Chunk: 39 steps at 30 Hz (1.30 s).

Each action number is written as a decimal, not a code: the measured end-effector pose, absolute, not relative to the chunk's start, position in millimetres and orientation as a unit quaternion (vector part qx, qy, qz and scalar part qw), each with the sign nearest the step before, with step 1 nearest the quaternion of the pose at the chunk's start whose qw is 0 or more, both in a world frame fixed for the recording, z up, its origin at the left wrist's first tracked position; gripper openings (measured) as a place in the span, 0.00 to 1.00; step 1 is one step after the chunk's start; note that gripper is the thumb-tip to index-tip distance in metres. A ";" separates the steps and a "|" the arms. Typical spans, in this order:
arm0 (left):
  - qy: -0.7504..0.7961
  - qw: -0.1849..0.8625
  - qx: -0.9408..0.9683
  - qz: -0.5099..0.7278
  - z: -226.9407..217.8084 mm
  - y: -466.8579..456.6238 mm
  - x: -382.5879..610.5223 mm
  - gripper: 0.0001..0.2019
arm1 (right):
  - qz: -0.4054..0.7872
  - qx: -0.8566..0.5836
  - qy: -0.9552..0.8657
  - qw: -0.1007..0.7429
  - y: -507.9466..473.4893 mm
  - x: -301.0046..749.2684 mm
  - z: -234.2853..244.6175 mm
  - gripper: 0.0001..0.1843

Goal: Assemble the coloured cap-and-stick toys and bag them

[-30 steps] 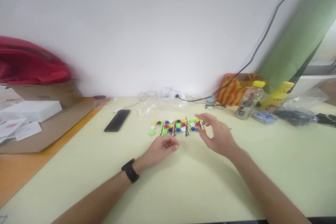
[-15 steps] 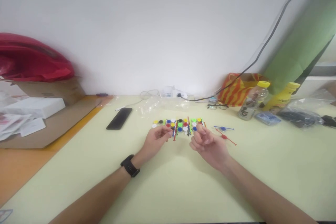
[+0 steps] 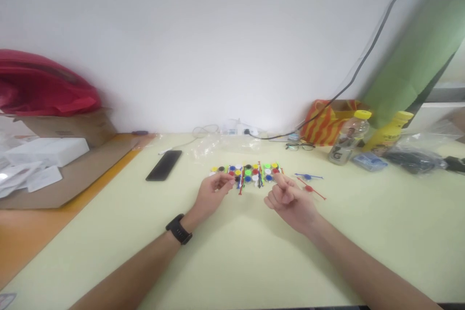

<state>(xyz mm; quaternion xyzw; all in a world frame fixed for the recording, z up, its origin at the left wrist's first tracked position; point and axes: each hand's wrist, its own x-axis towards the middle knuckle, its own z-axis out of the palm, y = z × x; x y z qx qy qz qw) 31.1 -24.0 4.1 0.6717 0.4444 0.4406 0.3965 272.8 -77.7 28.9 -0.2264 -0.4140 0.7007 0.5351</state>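
Small coloured discs (image 3: 248,173) in red, yellow, blue, green, black and white lie in groups of rows on the pale table. Thin coloured arrow-shaped sticks (image 3: 241,184) stand out between the groups. My left hand (image 3: 212,196), with its thumb and fingers pinched together, is at the left front of the discs; what it may hold is hidden. My right hand (image 3: 290,201) is curled with its index finger stretched to the discs at the right end. To its right lie a blue arrow spinner (image 3: 308,177) and a red arrow spinner (image 3: 308,188), apart from the rows.
A black phone (image 3: 164,165) lies left of the discs. Behind are clear plastic wrap (image 3: 205,147), glasses (image 3: 300,146) and a power strip with a dark cable. Bottles (image 3: 348,138), a striped bag (image 3: 316,121) and a blue packet (image 3: 369,161) stand right; cardboard (image 3: 83,172) lies left.
My right index finger has straightened a little and lowered at the right end of the discs. My left hand stays nearly in place. The view has shifted slightly.
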 end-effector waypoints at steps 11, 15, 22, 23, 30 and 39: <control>0.557 0.195 0.650 0.479 12.6 27.1 -25.0 0.14 | 0.658 -0.262 -0.422 0.566 -73.9 274.0 27.3 0.19; 0.565 0.142 0.711 0.395 10.6 29.3 -33.1 0.12 | 0.656 -0.262 -0.416 0.573 -73.5 274.6 26.7 0.18; 0.556 0.130 0.766 0.294 10.1 19.7 -31.6 0.13 | 0.655 -0.277 -0.395 0.582 -72.1 274.5 27.5 0.19; 0.556 0.126 0.773 0.276 10.7 18.4 -30.8 0.13 | 0.656 -0.276 -0.392 0.582 -72.1 274.2 28.1 0.18; 0.562 0.066 0.803 0.189 21.5 9.5 -26.0 0.07 | 0.659 -0.282 -0.374 0.588 -74.0 272.7 31.3 0.15; 0.370 0.148 0.893 0.212 30.9 -30.6 6.3 0.05 | 0.654 -0.297 -0.354 0.600 -73.8 273.6 32.5 0.16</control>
